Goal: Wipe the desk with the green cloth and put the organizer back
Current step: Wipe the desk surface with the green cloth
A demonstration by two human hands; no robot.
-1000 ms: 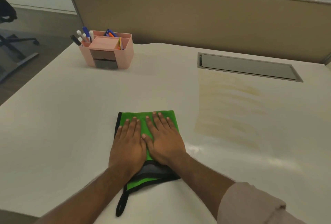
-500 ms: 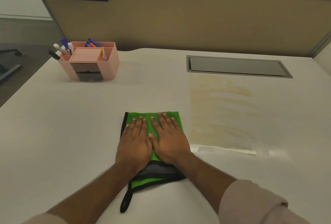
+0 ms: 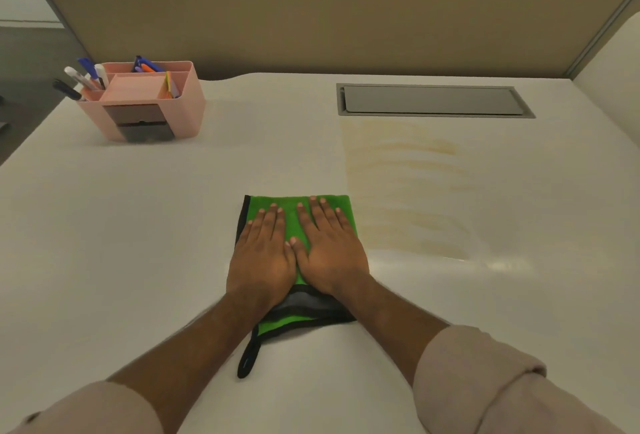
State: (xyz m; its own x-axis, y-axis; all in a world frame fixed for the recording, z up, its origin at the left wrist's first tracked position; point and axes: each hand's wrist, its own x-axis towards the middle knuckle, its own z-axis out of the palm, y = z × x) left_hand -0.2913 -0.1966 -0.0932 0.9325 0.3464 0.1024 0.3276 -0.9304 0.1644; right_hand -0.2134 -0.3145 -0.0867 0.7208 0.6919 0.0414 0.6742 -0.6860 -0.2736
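We've got both hands, left (image 3: 260, 257) and right (image 3: 329, 250), flat and open on the cloth (image 3: 294, 206) at center frame, organizer (image 3: 145, 101) parked upper left, so probably best to keep even pressure and sweep toward the streaky patch (image 3: 401, 191) on the right.

The cloth (image 3: 294, 222) under the left hand (image 3: 261, 260) and right hand (image 3: 332, 253) is showing bright green with black edging, a grey band and a black loop (image 3: 248, 357) toward the wrists. Far ahead and left of the hands, the organizer (image 3: 145, 101) is showing pale pink with a dark drawer front, holding blue, white, black and orange pens (image 3: 86, 78). The desk (image 3: 138, 225) is looking off-white, with yellowish streaks (image 3: 401, 170) just right of the hands.
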